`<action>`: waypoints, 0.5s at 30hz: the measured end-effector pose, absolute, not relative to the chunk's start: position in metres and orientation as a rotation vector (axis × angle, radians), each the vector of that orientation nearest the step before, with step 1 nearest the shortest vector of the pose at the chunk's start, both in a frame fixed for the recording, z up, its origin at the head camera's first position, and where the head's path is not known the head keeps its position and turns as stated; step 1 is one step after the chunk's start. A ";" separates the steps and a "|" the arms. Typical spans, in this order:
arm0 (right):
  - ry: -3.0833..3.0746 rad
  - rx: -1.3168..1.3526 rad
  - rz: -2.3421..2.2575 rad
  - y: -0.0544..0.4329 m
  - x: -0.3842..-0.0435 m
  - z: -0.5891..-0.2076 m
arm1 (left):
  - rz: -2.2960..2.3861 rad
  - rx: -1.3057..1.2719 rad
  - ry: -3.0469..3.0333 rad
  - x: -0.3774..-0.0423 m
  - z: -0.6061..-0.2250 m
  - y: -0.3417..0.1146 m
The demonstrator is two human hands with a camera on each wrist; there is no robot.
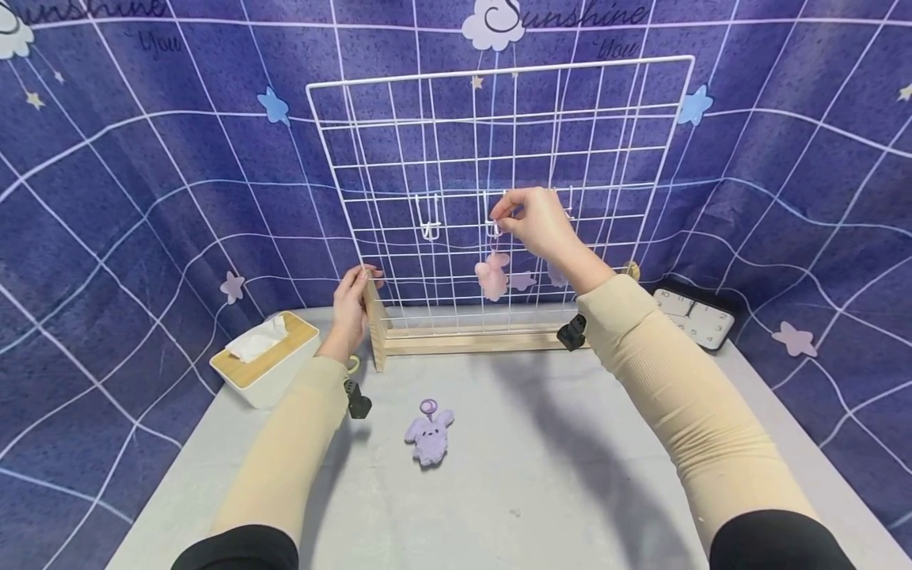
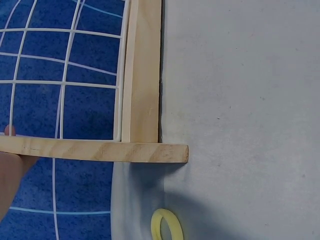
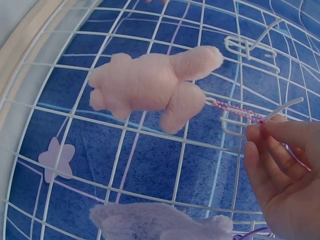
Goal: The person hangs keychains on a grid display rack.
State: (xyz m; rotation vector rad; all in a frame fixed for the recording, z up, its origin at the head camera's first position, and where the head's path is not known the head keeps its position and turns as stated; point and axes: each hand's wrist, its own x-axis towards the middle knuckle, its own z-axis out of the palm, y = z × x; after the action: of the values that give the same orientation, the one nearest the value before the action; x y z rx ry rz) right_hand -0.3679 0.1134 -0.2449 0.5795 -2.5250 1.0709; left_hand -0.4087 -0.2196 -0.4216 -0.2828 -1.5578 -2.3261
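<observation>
My right hand (image 1: 541,226) pinches the pink bead chain (image 3: 235,107) of a pink plush keychain (image 3: 145,82), close to the prong of a white hook (image 3: 232,127) on the white wire grid (image 1: 456,166). Whether the chain sits over the prong I cannot tell. The plush dangles in front of the grid. My left hand (image 1: 349,305) grips the wooden side post (image 2: 95,150) of the grid's stand. Left of the pink plush, another white hook (image 1: 431,229) carries nothing. A purple plush (image 3: 160,222) hangs on the other side, partly hidden by my right wrist in the head view.
A lavender plush keychain (image 1: 431,439) with a purple ring lies on the table (image 1: 527,483). At the left stands a tissue box (image 1: 285,360), and a yellow ring (image 2: 167,225) lies near the post. A clock (image 1: 693,317) is at the back right.
</observation>
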 end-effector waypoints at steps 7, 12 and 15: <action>-2.506 0.556 1.069 0.115 -0.363 -0.246 | -2.322 -0.284 -1.562 -0.411 -0.422 -0.219; -2.475 0.511 1.056 0.115 -0.354 -0.250 | -2.317 -0.265 -1.588 -0.409 -0.421 -0.219; -2.455 0.514 1.056 0.116 -0.349 -0.253 | -2.321 -0.253 -1.593 -0.407 -0.420 -0.219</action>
State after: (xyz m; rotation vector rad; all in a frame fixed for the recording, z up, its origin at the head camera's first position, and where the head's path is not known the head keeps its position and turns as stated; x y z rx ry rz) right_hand -0.3495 0.1160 -0.2535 0.5138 -2.4553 1.0564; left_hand -0.4069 -0.2195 -0.4200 -0.2535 -1.5933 -2.3206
